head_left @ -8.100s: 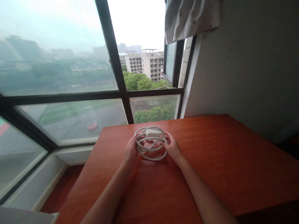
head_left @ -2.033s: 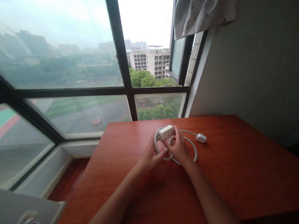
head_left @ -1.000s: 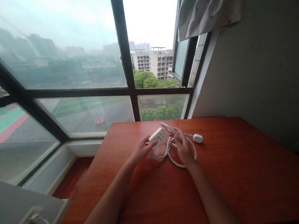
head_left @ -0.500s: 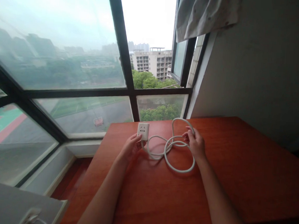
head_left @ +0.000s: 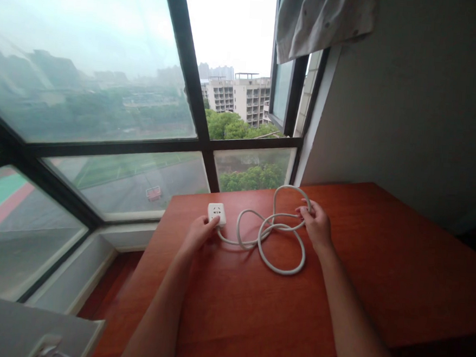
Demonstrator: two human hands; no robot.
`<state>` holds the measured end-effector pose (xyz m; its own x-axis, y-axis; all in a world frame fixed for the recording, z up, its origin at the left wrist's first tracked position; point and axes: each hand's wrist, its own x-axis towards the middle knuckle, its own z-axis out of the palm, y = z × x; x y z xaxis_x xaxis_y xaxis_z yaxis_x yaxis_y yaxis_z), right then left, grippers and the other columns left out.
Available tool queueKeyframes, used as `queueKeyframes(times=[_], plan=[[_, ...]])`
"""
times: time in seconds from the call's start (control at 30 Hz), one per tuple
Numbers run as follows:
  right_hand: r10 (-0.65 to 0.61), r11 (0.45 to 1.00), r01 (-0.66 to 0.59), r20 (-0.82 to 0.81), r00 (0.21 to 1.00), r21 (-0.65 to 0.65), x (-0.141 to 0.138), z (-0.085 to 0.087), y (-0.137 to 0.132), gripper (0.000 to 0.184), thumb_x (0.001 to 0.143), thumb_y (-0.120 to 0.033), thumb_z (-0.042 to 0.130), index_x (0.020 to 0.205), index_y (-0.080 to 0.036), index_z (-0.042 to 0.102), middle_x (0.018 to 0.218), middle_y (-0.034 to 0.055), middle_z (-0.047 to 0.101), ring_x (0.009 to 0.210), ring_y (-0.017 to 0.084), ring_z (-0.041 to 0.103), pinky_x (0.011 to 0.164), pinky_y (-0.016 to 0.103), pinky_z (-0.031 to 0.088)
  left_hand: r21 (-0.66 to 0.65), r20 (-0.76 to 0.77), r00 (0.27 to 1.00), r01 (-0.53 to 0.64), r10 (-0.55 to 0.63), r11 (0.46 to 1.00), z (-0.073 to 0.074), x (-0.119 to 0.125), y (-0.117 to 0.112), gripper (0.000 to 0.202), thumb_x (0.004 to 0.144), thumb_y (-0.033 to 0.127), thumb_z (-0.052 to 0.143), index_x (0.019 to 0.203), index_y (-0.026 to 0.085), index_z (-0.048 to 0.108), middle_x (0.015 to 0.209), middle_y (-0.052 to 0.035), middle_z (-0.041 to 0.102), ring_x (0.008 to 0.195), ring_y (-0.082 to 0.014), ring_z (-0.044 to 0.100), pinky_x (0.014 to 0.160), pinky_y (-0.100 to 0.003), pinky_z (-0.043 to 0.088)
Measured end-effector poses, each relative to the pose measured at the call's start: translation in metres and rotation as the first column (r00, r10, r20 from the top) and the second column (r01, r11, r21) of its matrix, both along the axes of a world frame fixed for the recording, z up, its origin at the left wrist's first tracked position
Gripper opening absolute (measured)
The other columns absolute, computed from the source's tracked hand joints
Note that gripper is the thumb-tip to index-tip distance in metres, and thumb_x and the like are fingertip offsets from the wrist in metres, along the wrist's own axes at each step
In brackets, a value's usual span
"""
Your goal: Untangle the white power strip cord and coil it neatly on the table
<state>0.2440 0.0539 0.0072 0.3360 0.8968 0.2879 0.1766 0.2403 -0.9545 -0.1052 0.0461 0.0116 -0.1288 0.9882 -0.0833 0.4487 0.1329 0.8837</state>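
A white power strip (head_left: 217, 212) with socket holes facing me is pinched in my left hand (head_left: 200, 233), thumb over its lower front. From its underside a white cable (head_left: 280, 270) runs right in loose, crossing loops over the reddish-brown wooden table (head_left: 252, 321). My right hand (head_left: 315, 223) grips the cable at the upper right of the loops, with thumb and fingers closed on it. The cable's other end is hidden or cannot be made out.
Framed windows (head_left: 118, 148) rise behind and left of the table, one pane swung outward. A curtain (head_left: 326, 24) hangs at the upper right beside a grey wall (head_left: 410, 103). At the lower left, a white ledge (head_left: 15, 326) carries a wall socket with a plug.
My left hand has moved left and a little down with the power strip, drawing its cable straighter. The right hand has shifted slightly right, still on the cable. The view has shifted a little.
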Motion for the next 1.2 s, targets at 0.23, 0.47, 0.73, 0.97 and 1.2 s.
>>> queueKeyframes(times=[0.23,0.47,0.73,0.97,1.2], plan=[[0.136,0.990,-0.135,0.028,0.990,-0.024,0.003,0.006,-0.004,0.049,0.081,-0.053,0.057,0.115,-0.018,0.060,0.096,0.0078,0.070,0.082,0.020,0.064,0.068,0.029,0.050,-0.038,-0.440,0.898,-0.001,-0.016,0.999,0.007,-0.001,-0.002,0.051,0.079,0.064,0.049,0.062,0.017,0.063,0.062,-0.0098,0.065,0.060,-0.0229,0.059,0.055,-0.028,0.032],[-0.165,0.977,0.204,0.379,0.911,-0.067,0.033,-0.011,0.004,0.043,0.086,-0.050,0.045,0.104,-0.017,0.066,0.102,0.0131,0.069,0.094,0.027,0.062,0.084,0.040,0.048,-0.146,-0.662,0.746,-0.029,-0.075,0.989,0.020,0.009,-0.009,0.058,0.086,0.065,0.034,0.079,0.018,0.069,0.092,-0.0187,0.071,0.084,-0.0331,0.066,0.063,-0.032,0.039],[-0.146,0.946,0.289,0.606,0.782,-0.145,0.039,-0.038,0.015,0.048,0.084,-0.048,0.047,0.113,-0.014,0.064,0.110,0.0175,0.066,0.103,0.031,0.060,0.091,0.043,0.045,0.064,-0.788,0.605,-0.111,0.119,0.992,0.042,0.018,-0.021,0.048,0.090,0.055,0.040,0.102,0.016,0.064,0.095,-0.0188,0.069,0.087,-0.0330,0.065,0.070,-0.035,0.043],[-0.105,0.978,0.190,0.572,0.814,-0.091,0.017,-0.037,0.014,0.048,0.085,-0.051,0.047,0.114,-0.017,0.064,0.113,0.0155,0.065,0.105,0.029,0.060,0.092,0.042,0.046,0.382,-0.642,0.765,0.385,-0.059,0.840,0.044,0.078,-0.047,0.026,0.094,0.038,0.043,0.105,0.022,0.060,0.103,-0.0080,0.065,0.092,-0.0226,0.061,0.080,-0.032,0.045],[-0.007,0.986,0.069,0.376,0.926,-0.152,0.020,-0.041,0.020,0.058,0.082,-0.059,0.052,0.120,-0.016,0.060,0.119,0.0151,0.064,0.107,0.027,0.061,0.094,0.042,0.046,0.344,-0.667,0.697,0.601,-0.262,0.722,0.020,0.117,-0.063,0.036,0.087,0.036,0.057,0.120,0.024,0.057,0.122,-0.0115,0.058,0.112,-0.0286,0.053,0.096,-0.042,0.040]])
